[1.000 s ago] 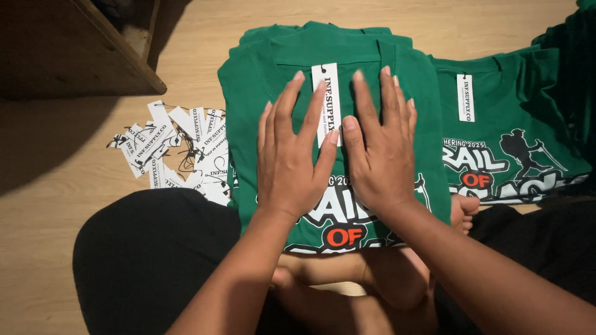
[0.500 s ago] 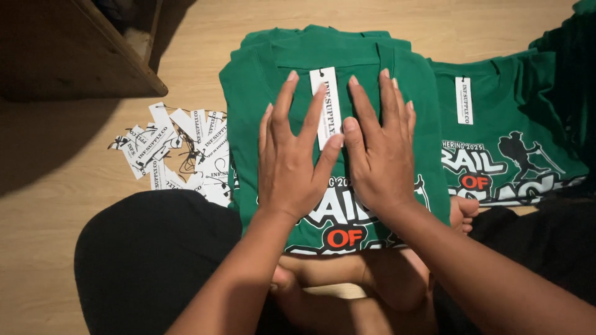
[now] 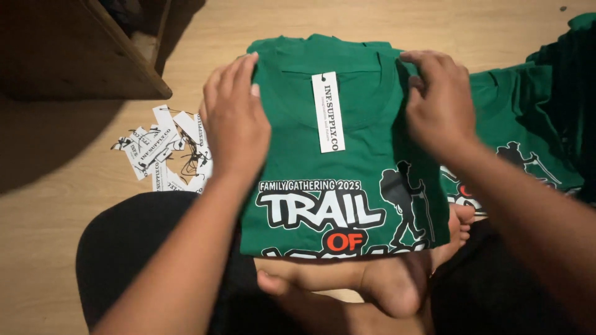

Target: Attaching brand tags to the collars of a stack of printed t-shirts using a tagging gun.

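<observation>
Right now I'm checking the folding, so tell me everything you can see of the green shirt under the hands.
The green shirt is soft knit cloth, folded into a neat rectangle, collar away from the person, lying flat on their crossed legs. White and orange lettering and a black hiker figure show on its front. A white paper tag lies below the collar. The left hand and right hand grip its sides.

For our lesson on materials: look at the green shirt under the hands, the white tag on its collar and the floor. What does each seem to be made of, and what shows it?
Green shirt: soft matte knit fabric, probably cotton; it folds and creases.
White tag: stiff, flat card, likely paper.
Floor: pale wood or wood-look laminate, smooth; faint grain lines.
</observation>
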